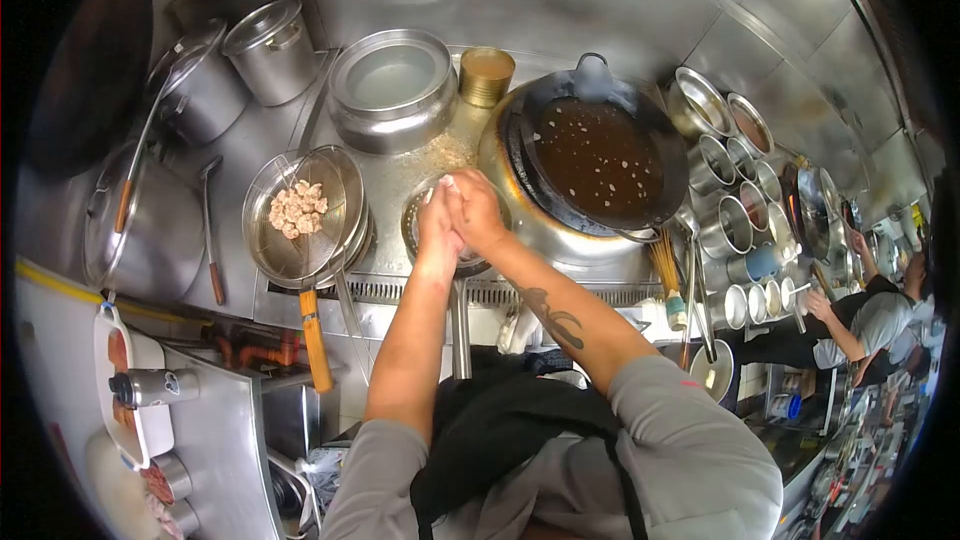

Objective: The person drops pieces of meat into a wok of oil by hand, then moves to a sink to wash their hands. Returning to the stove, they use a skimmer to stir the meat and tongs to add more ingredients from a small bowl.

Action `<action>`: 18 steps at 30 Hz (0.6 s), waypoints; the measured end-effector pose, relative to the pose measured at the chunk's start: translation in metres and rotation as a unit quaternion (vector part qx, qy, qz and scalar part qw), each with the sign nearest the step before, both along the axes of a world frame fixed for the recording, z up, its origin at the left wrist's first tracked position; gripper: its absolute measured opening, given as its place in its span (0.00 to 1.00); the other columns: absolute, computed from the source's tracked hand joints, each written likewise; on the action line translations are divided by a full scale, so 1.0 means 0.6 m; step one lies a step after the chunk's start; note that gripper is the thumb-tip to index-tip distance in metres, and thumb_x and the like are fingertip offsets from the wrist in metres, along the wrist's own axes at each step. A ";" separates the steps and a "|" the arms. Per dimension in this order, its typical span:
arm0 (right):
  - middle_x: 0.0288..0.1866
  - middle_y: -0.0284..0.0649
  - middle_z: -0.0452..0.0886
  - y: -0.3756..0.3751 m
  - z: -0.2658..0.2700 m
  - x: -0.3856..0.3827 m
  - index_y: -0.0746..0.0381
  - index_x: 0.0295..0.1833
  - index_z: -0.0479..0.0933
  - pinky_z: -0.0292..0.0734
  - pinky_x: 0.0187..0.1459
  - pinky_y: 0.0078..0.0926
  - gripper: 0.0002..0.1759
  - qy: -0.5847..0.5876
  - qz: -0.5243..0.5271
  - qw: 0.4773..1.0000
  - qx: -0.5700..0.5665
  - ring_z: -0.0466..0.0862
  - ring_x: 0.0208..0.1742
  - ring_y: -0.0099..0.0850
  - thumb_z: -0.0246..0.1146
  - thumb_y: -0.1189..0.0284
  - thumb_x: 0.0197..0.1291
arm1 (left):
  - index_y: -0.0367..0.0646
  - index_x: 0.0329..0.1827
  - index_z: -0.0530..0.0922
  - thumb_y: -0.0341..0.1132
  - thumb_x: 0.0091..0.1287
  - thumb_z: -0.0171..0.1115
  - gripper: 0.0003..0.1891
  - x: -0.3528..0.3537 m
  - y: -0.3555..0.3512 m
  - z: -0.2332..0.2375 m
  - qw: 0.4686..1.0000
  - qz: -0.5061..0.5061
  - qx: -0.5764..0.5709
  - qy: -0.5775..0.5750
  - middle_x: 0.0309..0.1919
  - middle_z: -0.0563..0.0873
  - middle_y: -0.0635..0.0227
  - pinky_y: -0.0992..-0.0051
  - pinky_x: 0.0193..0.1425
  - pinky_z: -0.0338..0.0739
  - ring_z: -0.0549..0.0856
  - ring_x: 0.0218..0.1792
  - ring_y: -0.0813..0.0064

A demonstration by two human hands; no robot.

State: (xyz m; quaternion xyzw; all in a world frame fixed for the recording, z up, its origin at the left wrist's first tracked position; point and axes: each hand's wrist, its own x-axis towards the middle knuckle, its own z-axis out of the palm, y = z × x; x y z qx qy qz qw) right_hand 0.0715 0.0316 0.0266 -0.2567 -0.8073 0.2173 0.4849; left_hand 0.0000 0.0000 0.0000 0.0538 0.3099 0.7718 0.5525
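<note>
My left hand [436, 228] and my right hand [476, 210] are pressed together, fingers closed around each other. A little white material shows at the fingertips, but what lies between the palms is hidden. Directly below them is a round metal skimmer [408, 223] with small holes, mostly covered by the hands; its handle [461, 330] points toward my body. To the left, a wire-mesh strainer [262, 252] with a wooden handle holds several pale battered pieces [298, 210]. On the right, a black wok [672, 180] contains dark oil [600, 165] with light bits floating in it.
A wide steel pot [350, 118] of cloudy liquid and a gold tin [487, 90] stand behind. Lidded pots [272, 55] are at the back left. Steel containers [725, 225] and a bamboo brush [668, 275] line the right side. Another person [870, 325] works at far right.
</note>
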 end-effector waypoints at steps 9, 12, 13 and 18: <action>0.44 0.52 0.79 -0.014 -0.007 0.010 0.71 0.50 0.75 0.73 0.53 0.34 0.15 -0.003 0.061 0.996 -0.062 0.78 0.46 0.48 0.57 0.78 0.58 | 0.44 0.42 0.78 0.44 0.69 0.51 0.13 -0.046 -0.021 -0.027 0.994 -0.058 0.010 -0.093 0.36 0.84 0.66 0.69 0.44 0.79 0.83 0.38 0.70; 0.48 0.54 0.78 -0.019 -0.020 0.023 0.71 0.53 0.74 0.72 0.56 0.34 0.18 -0.073 0.051 0.995 -0.051 0.78 0.51 0.48 0.59 0.79 0.56 | 0.46 0.42 0.79 0.44 0.68 0.55 0.12 -0.031 -0.020 -0.035 0.991 -0.108 0.000 -0.073 0.36 0.85 0.67 0.69 0.48 0.80 0.84 0.40 0.70; 0.49 0.55 0.77 -0.014 -0.017 0.025 0.71 0.53 0.74 0.72 0.56 0.34 0.18 -0.088 0.062 0.991 -0.080 0.77 0.52 0.49 0.59 0.80 0.55 | 0.46 0.42 0.79 0.44 0.68 0.56 0.12 -0.028 -0.022 -0.031 0.992 -0.106 -0.003 -0.070 0.36 0.85 0.67 0.69 0.48 0.80 0.85 0.40 0.70; 0.44 0.54 0.80 0.004 0.026 0.040 0.70 0.52 0.76 0.73 0.53 0.37 0.17 -0.126 0.084 0.988 -0.038 0.79 0.47 0.50 0.59 0.79 0.55 | 0.44 0.44 0.79 0.41 0.67 0.58 0.11 -0.040 -0.019 -0.036 0.990 -0.115 0.038 -0.066 0.38 0.86 0.66 0.69 0.47 0.80 0.85 0.39 0.70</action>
